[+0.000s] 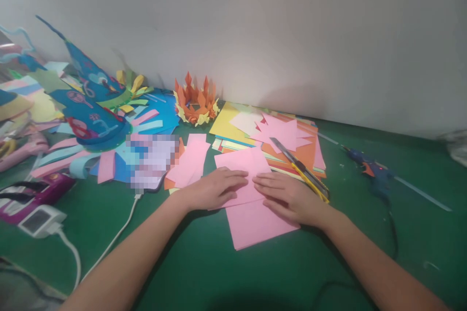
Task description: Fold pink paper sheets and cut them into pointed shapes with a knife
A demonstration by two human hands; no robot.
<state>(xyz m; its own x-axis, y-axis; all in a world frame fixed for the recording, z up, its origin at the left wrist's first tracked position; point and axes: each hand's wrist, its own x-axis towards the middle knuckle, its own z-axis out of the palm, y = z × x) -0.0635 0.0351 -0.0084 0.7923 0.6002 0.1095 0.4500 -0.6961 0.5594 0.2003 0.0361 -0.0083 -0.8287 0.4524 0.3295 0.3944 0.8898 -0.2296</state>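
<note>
A green bench (204, 262) fills the lower frame. At upper left stands one blue paper cone hat (85, 99). One stack of coloured paper (237, 129) lies at centre. Mid-frame, one pink sheet (255, 223) lies flat under two hands: left hand (213, 188) and right hand (290, 198) are spread, palms down, fingertips nearly meeting. One yellow utility knife (304, 172) lies just right.

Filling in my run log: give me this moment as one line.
left hand: flat on pink paper | right hand: flat on same sheet | utility knife: beside right hand | glue gun: right, untouched
</note>
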